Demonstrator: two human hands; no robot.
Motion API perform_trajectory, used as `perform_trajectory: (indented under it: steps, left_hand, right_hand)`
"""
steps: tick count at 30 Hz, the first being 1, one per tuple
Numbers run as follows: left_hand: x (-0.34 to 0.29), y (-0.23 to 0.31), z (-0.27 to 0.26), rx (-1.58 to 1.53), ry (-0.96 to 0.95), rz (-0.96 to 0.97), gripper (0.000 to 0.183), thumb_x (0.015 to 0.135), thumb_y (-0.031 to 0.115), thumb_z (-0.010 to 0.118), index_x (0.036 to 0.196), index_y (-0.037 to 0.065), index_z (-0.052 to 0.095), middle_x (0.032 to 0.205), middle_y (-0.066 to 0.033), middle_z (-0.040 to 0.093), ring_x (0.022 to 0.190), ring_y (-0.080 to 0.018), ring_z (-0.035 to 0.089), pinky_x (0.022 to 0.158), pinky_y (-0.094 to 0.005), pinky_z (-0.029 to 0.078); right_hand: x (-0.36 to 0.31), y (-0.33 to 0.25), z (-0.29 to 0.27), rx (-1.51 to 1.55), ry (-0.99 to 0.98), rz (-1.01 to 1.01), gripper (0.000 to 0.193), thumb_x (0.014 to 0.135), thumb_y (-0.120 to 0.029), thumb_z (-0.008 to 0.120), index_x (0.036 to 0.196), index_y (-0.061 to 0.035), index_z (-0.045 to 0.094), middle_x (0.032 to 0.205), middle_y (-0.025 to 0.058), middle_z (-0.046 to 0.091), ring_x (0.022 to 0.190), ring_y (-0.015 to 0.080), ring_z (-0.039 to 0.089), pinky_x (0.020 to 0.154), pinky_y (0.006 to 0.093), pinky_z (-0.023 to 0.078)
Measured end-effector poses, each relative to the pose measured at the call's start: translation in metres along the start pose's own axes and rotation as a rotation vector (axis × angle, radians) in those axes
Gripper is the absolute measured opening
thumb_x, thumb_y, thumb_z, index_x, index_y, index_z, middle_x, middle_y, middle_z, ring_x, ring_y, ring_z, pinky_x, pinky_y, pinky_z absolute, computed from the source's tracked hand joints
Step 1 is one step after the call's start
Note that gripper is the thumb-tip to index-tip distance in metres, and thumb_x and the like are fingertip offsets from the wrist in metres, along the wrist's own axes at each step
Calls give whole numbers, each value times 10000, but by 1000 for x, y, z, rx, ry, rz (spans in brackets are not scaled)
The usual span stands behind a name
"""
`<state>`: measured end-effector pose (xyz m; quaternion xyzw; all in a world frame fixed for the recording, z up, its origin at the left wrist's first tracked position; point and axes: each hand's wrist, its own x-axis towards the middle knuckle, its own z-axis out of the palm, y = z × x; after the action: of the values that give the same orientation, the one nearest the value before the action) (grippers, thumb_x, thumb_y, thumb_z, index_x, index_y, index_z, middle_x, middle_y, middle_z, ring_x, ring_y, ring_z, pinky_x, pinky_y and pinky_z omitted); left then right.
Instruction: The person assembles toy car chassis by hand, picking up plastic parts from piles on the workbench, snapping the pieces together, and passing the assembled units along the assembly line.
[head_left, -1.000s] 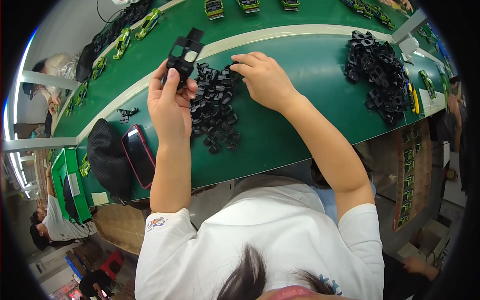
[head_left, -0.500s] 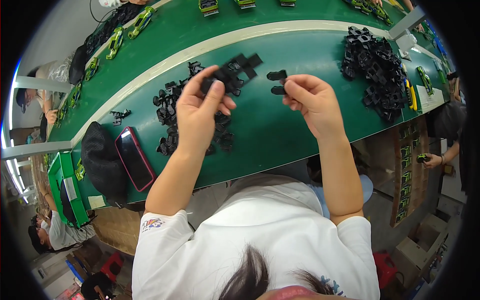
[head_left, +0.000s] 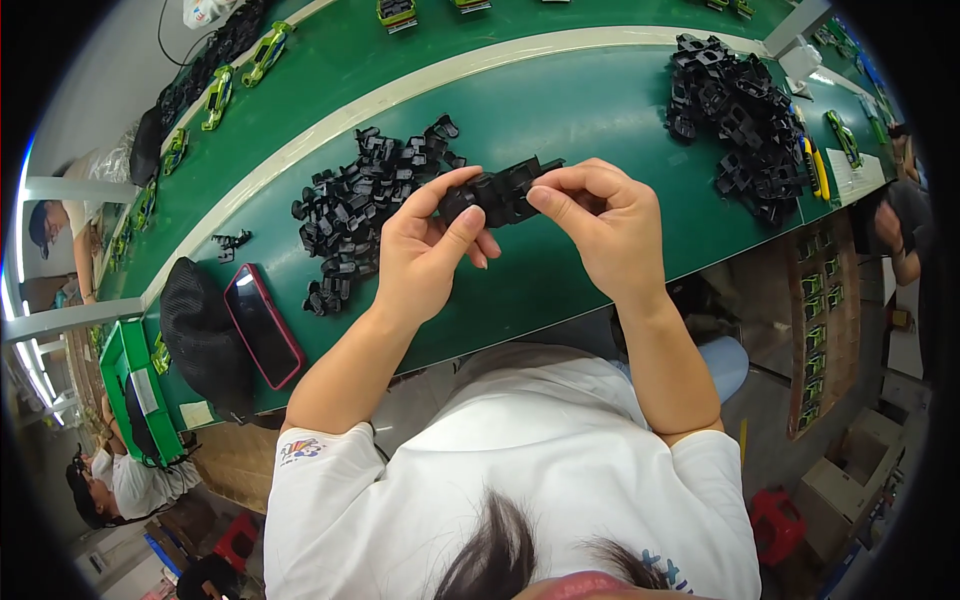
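Note:
Above the green worktable [head_left: 520, 270], a black moulded plastic part [head_left: 500, 192] is held up between both hands. My left hand [head_left: 425, 255] is closed round its left end, with the thumb on the near side. At its right end, my right hand [head_left: 608, 228] pinches with thumb and forefinger. The small black piece seen earlier in the right hand is now against the part, mostly hidden by the fingers; whether it is joined cannot be made out. A heap of small black pieces [head_left: 365, 205] lies beyond my left hand. A heap of larger black parts [head_left: 735, 120] lies at the far right.
On the left are a red-edged phone [head_left: 263, 325], a black mesh bag [head_left: 200, 340] and a green bin [head_left: 125, 365]. Yellow-handled cutters [head_left: 820, 172] lie by the right heap. Green toy car bodies [head_left: 265, 52] line the far belt. A co-worker's arm [head_left: 903, 255] shows at right.
My hands have come together; the right has moved left, bringing its small black pieces against the part. The part has turned more level. The view has shifted slightly.

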<state>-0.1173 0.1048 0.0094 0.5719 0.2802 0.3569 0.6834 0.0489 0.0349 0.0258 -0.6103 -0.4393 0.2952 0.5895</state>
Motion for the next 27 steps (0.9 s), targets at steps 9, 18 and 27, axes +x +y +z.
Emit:
perform_trajectory:
  steps: [9,18,27]
  left_hand:
    - [0,2,0,-29,-52,-37,349,874,58,549,1203,-34,476,847,-84,591,654,-127,594,540,-222,472]
    - [-5,1,5,62,-53,-10,318,865,31,552,1175,-26,508,936,-83,530,661,-122,597,516,-203,469]
    - [-4,2,4,66,-8,-91,312,873,77,562,1160,-38,518,833,-98,595,588,-126,596,463,-190,443]
  right_hand:
    - [8,14,-2,-53,48,-94,348,694,-66,750,1001,3,601,795,35,593,703,80,539,567,204,433]
    - [6,21,-7,346,-132,310,328,692,-83,758,940,51,591,785,79,632,650,87,573,570,200,463]
    - [6,24,-5,394,-137,383,234,761,-90,691,945,26,602,734,40,609,587,63,542,521,181,423]
